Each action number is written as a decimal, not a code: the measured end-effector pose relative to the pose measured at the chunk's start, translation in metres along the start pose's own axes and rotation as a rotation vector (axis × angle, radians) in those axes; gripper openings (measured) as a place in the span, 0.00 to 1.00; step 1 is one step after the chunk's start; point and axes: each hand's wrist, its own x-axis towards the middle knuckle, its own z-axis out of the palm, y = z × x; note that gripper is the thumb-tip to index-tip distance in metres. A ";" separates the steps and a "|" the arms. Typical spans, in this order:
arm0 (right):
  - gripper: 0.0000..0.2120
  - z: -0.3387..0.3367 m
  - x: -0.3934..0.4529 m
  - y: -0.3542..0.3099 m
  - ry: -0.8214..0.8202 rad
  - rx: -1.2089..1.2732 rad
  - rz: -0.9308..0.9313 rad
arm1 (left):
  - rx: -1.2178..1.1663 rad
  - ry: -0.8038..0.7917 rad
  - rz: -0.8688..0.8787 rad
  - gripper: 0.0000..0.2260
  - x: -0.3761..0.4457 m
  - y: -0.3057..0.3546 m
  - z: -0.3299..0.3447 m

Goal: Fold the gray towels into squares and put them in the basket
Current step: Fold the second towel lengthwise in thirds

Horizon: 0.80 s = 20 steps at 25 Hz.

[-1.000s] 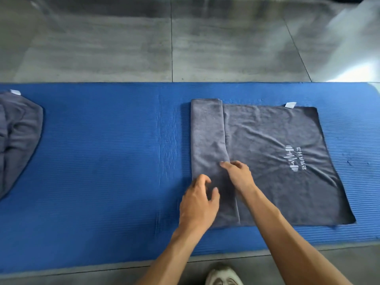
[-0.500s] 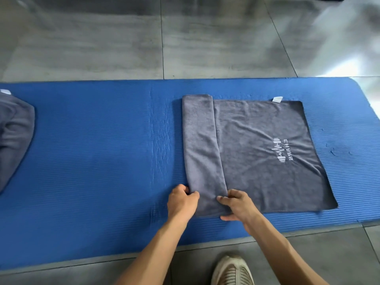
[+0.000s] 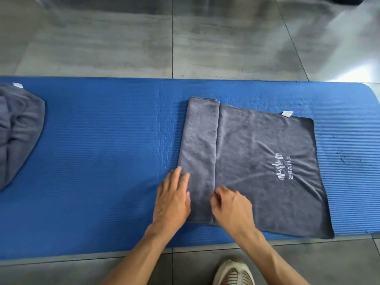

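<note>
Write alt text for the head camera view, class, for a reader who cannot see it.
Two bare hands work a gray towel on a blue mat: the left hand lies flat on its folded left strip, and the right hand pinches the strip's edge. A second, crumpled gray towel lies at the mat's left end.

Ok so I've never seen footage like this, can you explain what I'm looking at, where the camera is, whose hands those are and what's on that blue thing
There is no machine here. The camera sits on a person's head and looks down at their own two hands. A blue mat lies on a tiled floor. On it is a gray towel with a white logo, its left side folded over into a strip. The left hand rests flat on that strip's outer edge. The right hand has curled fingers at the strip's inner edge and seems to pinch it. Another gray towel lies crumpled at the mat's left end. A shoe shows at the bottom.
</note>
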 end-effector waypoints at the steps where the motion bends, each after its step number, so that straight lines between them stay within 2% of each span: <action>1: 0.11 0.000 0.003 -0.005 0.111 0.061 -0.131 | 0.061 -0.064 0.142 0.23 0.007 0.002 0.003; 3: 0.13 0.010 0.023 -0.012 0.160 0.182 -0.315 | 0.176 -0.259 0.285 0.27 0.020 0.006 0.007; 5: 0.19 0.025 0.053 -0.012 0.131 0.190 -0.377 | 0.266 -0.378 0.348 0.31 0.027 0.001 0.015; 11: 0.29 0.035 0.147 -0.010 -0.025 -0.076 -0.435 | 0.255 -0.280 0.429 0.30 0.024 -0.019 0.031; 20: 0.33 0.028 0.254 -0.036 0.005 -0.134 -0.176 | 0.225 -0.263 0.406 0.30 0.024 -0.018 0.035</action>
